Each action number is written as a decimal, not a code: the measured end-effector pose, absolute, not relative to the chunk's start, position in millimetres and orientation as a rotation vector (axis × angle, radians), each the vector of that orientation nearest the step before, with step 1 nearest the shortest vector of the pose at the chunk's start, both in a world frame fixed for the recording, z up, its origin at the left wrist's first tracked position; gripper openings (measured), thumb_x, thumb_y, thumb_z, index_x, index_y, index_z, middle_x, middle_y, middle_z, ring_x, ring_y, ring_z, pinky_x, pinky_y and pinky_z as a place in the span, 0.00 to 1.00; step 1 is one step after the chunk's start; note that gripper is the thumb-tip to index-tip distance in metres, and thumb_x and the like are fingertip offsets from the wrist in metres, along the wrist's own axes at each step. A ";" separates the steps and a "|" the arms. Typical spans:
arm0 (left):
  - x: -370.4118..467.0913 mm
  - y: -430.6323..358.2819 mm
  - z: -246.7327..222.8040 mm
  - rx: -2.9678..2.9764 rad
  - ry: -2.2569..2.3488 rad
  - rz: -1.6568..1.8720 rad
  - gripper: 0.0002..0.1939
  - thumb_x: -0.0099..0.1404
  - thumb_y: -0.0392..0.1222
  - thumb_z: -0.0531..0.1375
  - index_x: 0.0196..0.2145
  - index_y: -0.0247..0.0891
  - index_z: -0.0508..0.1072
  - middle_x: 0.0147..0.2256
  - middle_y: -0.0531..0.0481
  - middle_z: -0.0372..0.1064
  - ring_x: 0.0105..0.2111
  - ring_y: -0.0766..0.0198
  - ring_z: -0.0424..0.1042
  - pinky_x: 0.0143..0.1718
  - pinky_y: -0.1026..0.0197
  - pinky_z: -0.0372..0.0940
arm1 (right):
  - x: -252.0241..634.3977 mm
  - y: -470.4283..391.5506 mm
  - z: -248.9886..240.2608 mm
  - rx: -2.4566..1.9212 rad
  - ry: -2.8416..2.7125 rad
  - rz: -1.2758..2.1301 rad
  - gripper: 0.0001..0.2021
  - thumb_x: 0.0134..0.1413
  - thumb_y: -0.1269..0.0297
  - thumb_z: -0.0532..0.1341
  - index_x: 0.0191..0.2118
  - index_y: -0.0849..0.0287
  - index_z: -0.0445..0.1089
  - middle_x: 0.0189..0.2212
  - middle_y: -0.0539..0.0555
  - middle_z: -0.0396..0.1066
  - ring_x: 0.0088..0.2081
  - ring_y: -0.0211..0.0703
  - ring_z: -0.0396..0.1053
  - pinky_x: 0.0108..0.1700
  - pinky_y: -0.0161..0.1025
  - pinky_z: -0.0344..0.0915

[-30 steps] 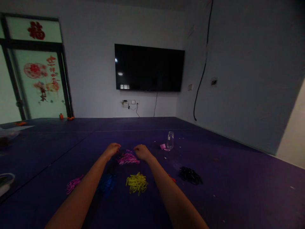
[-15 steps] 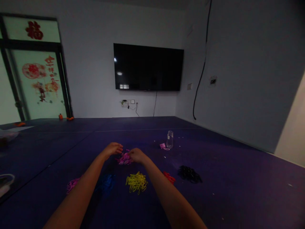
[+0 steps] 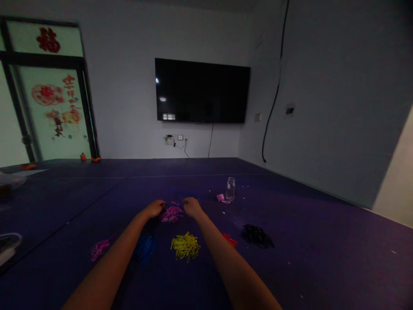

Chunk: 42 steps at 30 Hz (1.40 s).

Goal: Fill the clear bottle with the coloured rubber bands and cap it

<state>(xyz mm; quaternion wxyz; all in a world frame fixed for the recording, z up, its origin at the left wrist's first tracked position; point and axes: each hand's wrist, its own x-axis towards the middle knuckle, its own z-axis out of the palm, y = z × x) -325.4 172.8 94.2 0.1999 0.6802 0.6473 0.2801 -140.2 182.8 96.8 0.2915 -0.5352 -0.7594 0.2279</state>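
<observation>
A loose pile of pink rubber bands (image 3: 171,213) lies on the purple surface between my two hands. My left hand (image 3: 155,208) is at the pile's left edge, its fingers curled down and pressed together; whatever they may hold is hidden. Just past the right edge, my right hand (image 3: 192,207) is closed in a pinch, and I cannot make out anything in it. Closer to me lie yellow rubber bands (image 3: 185,246) and blue rubber bands (image 3: 146,248). My right forearm partly covers the red rubber bands (image 3: 229,240). A smaller pink bunch (image 3: 100,248) sits left of my left forearm.
Black rubber bands (image 3: 257,236) are heaped to the right. Farther back stands a clear jar (image 3: 230,189) with a small pink tag (image 3: 220,197) beside it. White scraps dot the purple surface (image 3: 322,241). A white object (image 3: 9,252) is at the left edge.
My right hand has moved off the pink pile, a little to the right. The left hand has lowered to the pile's left edge, its fingers now more curled.
</observation>
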 end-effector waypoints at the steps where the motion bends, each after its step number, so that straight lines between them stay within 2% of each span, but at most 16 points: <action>1: -325.5 172.9 95.2 1.918 1.806 0.778 0.10 0.57 0.42 0.53 0.32 0.35 0.71 0.31 0.49 0.73 0.36 0.60 0.71 0.38 0.60 0.62 | -141.4 182.6 95.5 -1.410 -2.024 0.621 0.20 0.44 0.78 0.53 0.43 0.61 0.73 0.43 0.58 0.72 0.49 0.46 0.66 0.50 0.36 0.60; 5: -324.3 176.6 102.8 2.004 1.771 0.779 0.13 0.57 0.41 0.50 0.32 0.34 0.72 0.31 0.50 0.73 0.38 0.59 0.70 0.37 0.62 0.63 | -152.9 178.7 89.9 -1.282 -2.057 0.715 0.20 0.45 0.78 0.53 0.45 0.63 0.72 0.43 0.57 0.72 0.46 0.45 0.68 0.48 0.36 0.63; 9: -320.2 180.0 107.2 2.127 1.723 0.771 0.18 0.59 0.40 0.48 0.41 0.32 0.71 0.42 0.45 0.72 0.45 0.59 0.69 0.46 0.62 0.61 | -167.8 173.3 87.7 -1.110 -2.087 0.829 0.22 0.44 0.79 0.51 0.44 0.59 0.72 0.40 0.50 0.74 0.41 0.38 0.71 0.43 0.32 0.65; 12: -315.0 179.4 104.4 2.225 1.704 0.717 0.20 0.60 0.41 0.48 0.46 0.32 0.69 0.49 0.42 0.67 0.50 0.59 0.65 0.52 0.61 0.56 | -165.6 174.7 92.2 -1.133 -2.003 0.807 0.24 0.43 0.81 0.49 0.45 0.58 0.71 0.43 0.50 0.72 0.45 0.37 0.69 0.47 0.31 0.63; 16: -300.3 176.0 94.7 2.349 1.714 0.562 0.25 0.59 0.46 0.53 0.53 0.34 0.65 0.56 0.39 0.58 0.59 0.51 0.52 0.58 0.50 0.48 | -141.3 183.2 104.7 -1.333 -1.758 0.656 0.25 0.47 0.79 0.46 0.49 0.63 0.68 0.49 0.58 0.67 0.52 0.42 0.63 0.55 0.37 0.57; 19: -283.7 174.7 89.6 2.432 1.719 0.400 0.31 0.59 0.53 0.53 0.56 0.35 0.60 0.60 0.37 0.50 0.61 0.45 0.44 0.57 0.39 0.42 | -121.6 189.7 118.1 -1.409 -1.615 0.580 0.25 0.49 0.77 0.44 0.50 0.63 0.67 0.48 0.60 0.67 0.51 0.43 0.64 0.53 0.39 0.59; 21: -273.1 174.7 88.2 2.497 1.692 0.310 0.33 0.60 0.56 0.52 0.58 0.35 0.58 0.60 0.37 0.49 0.61 0.46 0.43 0.58 0.39 0.40 | -112.5 191.7 129.4 -1.410 -1.552 0.550 0.25 0.50 0.76 0.42 0.52 0.63 0.65 0.48 0.60 0.67 0.49 0.42 0.66 0.50 0.38 0.61; 25: -261.0 174.3 84.9 2.572 1.694 0.177 0.29 0.64 0.52 0.46 0.58 0.34 0.58 0.60 0.39 0.50 0.61 0.49 0.45 0.58 0.41 0.39 | -100.0 185.5 159.1 -1.313 -1.434 0.555 0.25 0.51 0.74 0.40 0.53 0.66 0.62 0.47 0.61 0.67 0.42 0.39 0.70 0.42 0.34 0.66; 28: -264.6 170.9 81.2 2.600 1.741 0.119 0.25 0.66 0.45 0.43 0.58 0.34 0.58 0.59 0.38 0.52 0.60 0.51 0.50 0.58 0.43 0.41 | -88.0 173.2 184.7 -1.019 -1.110 0.690 0.21 0.49 0.71 0.45 0.46 0.68 0.66 0.41 0.62 0.71 0.33 0.38 0.71 0.33 0.32 0.66; 31: -282.4 163.7 81.0 2.623 1.776 0.067 0.23 0.64 0.40 0.45 0.56 0.33 0.61 0.58 0.37 0.54 0.58 0.54 0.53 0.59 0.48 0.44 | -72.7 160.0 207.3 -0.822 -0.940 0.725 0.17 0.46 0.70 0.49 0.41 0.67 0.68 0.35 0.60 0.72 0.27 0.35 0.69 0.26 0.29 0.63; 36: -334.0 142.0 92.0 2.553 1.922 0.006 0.21 0.60 0.35 0.49 0.50 0.33 0.67 0.55 0.36 0.60 0.57 0.52 0.56 0.57 0.50 0.50 | -49.1 142.4 234.3 -0.663 -0.812 0.671 0.12 0.46 0.70 0.51 0.36 0.65 0.68 0.30 0.55 0.72 0.24 0.31 0.67 0.23 0.28 0.60; 42: -385.2 98.0 104.2 2.384 2.097 0.063 0.19 0.60 0.32 0.47 0.44 0.34 0.71 0.49 0.38 0.67 0.52 0.54 0.63 0.55 0.52 0.52 | -35.7 119.2 258.1 -0.614 -0.745 0.680 0.11 0.47 0.73 0.50 0.35 0.65 0.67 0.27 0.52 0.70 0.21 0.29 0.65 0.21 0.27 0.59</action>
